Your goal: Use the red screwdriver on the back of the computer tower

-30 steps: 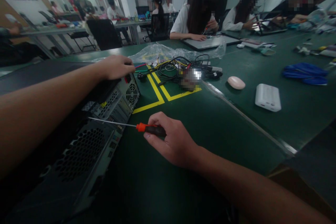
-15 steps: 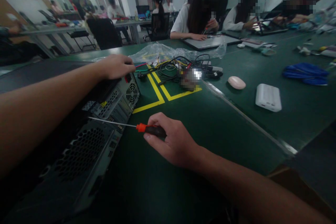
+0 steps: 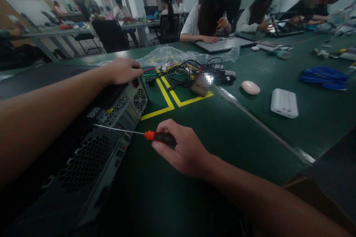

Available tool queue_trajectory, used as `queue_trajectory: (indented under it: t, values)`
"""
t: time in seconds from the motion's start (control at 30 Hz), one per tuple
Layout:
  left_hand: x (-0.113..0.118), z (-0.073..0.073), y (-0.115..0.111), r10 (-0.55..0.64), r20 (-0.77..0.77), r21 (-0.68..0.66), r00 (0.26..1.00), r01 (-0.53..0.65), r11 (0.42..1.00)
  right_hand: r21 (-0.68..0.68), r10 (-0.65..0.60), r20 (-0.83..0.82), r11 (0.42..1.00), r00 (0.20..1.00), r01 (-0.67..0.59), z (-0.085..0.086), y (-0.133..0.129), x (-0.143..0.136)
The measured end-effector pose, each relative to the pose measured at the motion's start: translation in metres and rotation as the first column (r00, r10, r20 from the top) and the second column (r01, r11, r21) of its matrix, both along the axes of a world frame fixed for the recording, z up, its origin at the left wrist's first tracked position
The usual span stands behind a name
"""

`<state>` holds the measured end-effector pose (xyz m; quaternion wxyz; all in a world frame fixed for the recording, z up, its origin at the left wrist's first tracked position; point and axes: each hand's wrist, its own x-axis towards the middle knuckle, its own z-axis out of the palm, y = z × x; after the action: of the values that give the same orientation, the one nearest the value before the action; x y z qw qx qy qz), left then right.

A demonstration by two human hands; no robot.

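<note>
A black and grey computer case lies at the left with its back panel facing me, showing a honeycomb vent and a small round fan grille. My left hand rests over the case's far top edge, its fingers bent round the corner and partly hidden. In my right hand is a screwdriver with an orange and black handle, gripped between thumb and fingers. Its long thin shaft points left, and the tip meets the back panel near the upper edge. Whether it sits on a screw cannot be made out.
Beyond the case lie a tangle of cables and clear plastic wrap. To the right are a pink oval object, a white box-shaped device and a blue bundle. Other people work across the green table.
Both my hands, the screwdriver and the case stay practically where they were. Across the table, a person's raised hand has shifted slightly.
</note>
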<state>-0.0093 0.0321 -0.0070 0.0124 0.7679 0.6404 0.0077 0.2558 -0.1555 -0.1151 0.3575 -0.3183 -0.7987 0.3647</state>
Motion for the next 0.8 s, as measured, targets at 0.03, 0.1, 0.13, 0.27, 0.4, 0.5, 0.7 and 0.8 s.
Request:
queue_trajectory:
  t: [0.03, 0.1, 0.13, 0.27, 0.4, 0.5, 0.7, 0.8]
  values:
    - [-0.0024, -0.0018, 0.0022, -0.013, 0.0, 0.012, 1.0, 0.013, 1.0, 0.001, -0.004, 0.0, 1.0, 1.0, 0.004, 0.0003, 0.0, 0.0]
    - [-0.0062, -0.0047, 0.0053, -0.035, -0.021, 0.023, 0.999, 0.036, 0.999, 0.002, -0.015, -0.008, 1.0, 1.0, 0.015, 0.0006, 0.0, 0.0002]
    - [-0.0073, -0.0056, 0.006, -0.038, -0.034, 0.024, 0.999, 0.039, 0.999, 0.002, -0.021, -0.015, 1.0, 1.0, 0.021, 0.0007, -0.0001, 0.0002]
    - [-0.0063, -0.0045, 0.0042, -0.04, -0.046, 0.022, 0.998, 0.041, 0.999, 0.022, -0.044, -0.045, 0.999, 0.998, 0.045, 0.0006, -0.0006, 0.0001]
    - [-0.0023, -0.0024, 0.0006, -0.034, -0.068, 0.009, 0.997, 0.035, 0.999, 0.009, -0.045, -0.034, 0.999, 0.998, 0.045, -0.0006, -0.0022, -0.0016]
    - [-0.0021, -0.0037, 0.0007, -0.031, -0.06, 0.023, 0.998, 0.032, 0.999, -0.048, -0.019, -0.033, 0.999, 0.999, 0.017, -0.002, -0.0037, -0.0034]
    - [-0.0055, -0.0054, 0.0041, -0.028, -0.047, 0.022, 0.999, 0.029, 0.999, -0.059, -0.035, -0.025, 0.998, 0.999, 0.033, -0.0045, -0.0036, -0.0043]
    - [-0.0061, -0.0051, 0.0045, -0.042, -0.047, 0.024, 0.998, 0.043, 0.999, -0.029, -0.01, -0.022, 1.0, 1.0, 0.01, -0.0056, -0.0028, -0.0039]
